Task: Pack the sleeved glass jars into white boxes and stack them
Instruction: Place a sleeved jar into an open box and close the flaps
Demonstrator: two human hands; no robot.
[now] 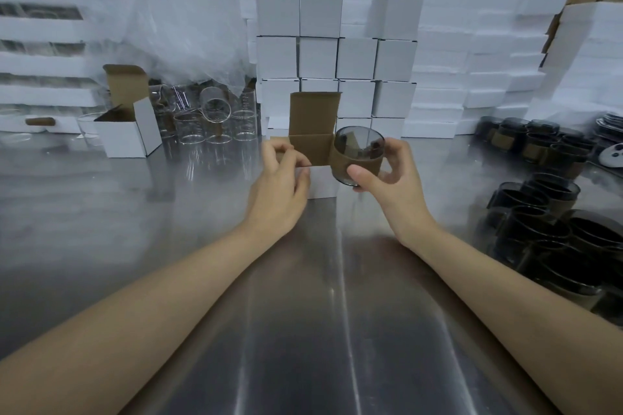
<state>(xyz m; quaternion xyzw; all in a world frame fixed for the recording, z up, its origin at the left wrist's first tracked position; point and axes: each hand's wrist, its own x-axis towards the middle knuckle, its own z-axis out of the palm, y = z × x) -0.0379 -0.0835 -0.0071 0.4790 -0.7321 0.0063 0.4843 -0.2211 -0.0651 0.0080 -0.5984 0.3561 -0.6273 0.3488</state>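
Left hand (281, 189): bare, slim fingers, knuckles plain to see.
Right hand (392, 178): bare, thumbnail short and unpainted.
Left forearm (151, 307): bare to the picture's edge.
Right forearm (488, 280): bare likewise.

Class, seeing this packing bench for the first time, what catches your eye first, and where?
At centre, the right hand grips a smoky sleeved jar beside an open box whose flap the left hand pinches. Behind rises a wall of stacked white boxes; dark sleeved jars crowd the right.
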